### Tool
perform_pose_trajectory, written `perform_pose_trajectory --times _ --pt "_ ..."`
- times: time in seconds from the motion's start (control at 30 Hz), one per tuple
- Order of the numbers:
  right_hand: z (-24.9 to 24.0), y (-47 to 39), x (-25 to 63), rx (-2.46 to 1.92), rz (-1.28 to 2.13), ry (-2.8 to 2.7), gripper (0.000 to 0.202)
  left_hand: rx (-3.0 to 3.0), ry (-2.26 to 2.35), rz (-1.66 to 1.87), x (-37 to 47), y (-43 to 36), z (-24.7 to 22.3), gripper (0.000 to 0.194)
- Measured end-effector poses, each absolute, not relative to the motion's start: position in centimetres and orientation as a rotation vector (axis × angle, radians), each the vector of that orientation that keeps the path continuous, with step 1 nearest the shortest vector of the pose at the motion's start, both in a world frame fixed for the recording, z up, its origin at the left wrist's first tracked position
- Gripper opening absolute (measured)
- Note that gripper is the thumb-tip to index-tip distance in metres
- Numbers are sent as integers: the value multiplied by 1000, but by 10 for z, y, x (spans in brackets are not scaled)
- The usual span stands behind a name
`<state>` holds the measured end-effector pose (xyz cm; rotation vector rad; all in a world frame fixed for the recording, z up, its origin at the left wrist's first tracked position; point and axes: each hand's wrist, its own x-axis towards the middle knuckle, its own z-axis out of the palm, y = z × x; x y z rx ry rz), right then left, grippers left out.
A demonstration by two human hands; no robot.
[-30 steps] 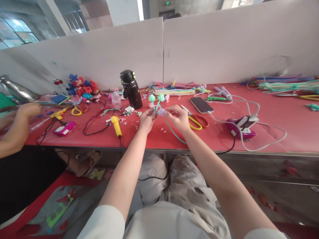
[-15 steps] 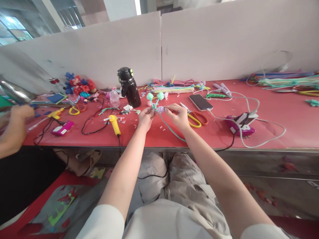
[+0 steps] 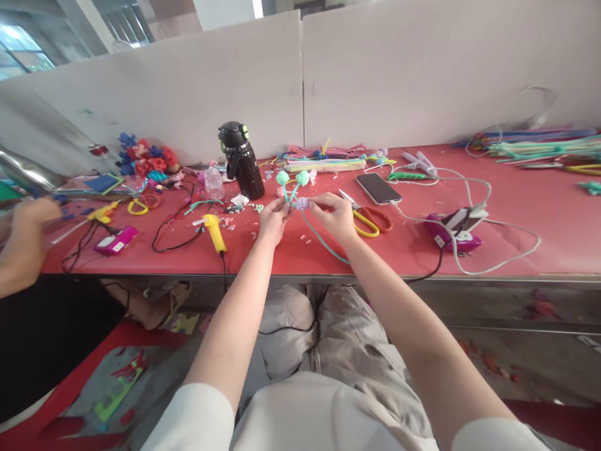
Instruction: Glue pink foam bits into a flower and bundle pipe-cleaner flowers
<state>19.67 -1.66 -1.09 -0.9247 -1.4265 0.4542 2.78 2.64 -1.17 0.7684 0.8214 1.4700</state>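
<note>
My left hand (image 3: 275, 219) pinches the green stems of a small pipe-cleaner flower bunch (image 3: 293, 188), whose two mint-green balls stand up above the fingers. At the same bunch a lilac flower (image 3: 302, 203) lies sideways between my hands. The fingers of my right hand (image 3: 334, 215) are closed on the lilac flower's right side. From there a long green pipe cleaner (image 3: 323, 243) trails down to the right, passing under my right wrist. Scissors (image 3: 369, 219) with yellow and orange handles lie just right of my right hand.
A yellow glue gun (image 3: 215, 233) and a black bottle (image 3: 245, 164) are to the left. A phone (image 3: 378, 189) and a purple power box (image 3: 453, 235) with cables lie to the right. Pipe-cleaner bundles (image 3: 323, 160) lie along the back. A co-worker's hand (image 3: 40, 210) moves at far left.
My hands stay almost in place on the flower bunch. The view has shifted very slightly, and the co-worker's hand at far left has moved a little.
</note>
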Motion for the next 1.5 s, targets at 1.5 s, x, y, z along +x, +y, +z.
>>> perform_pose_trajectory --times 1.5 --pt "-13 -14 199 -1003 167 -1567 19 768 835 1521 27 30 -16 18"
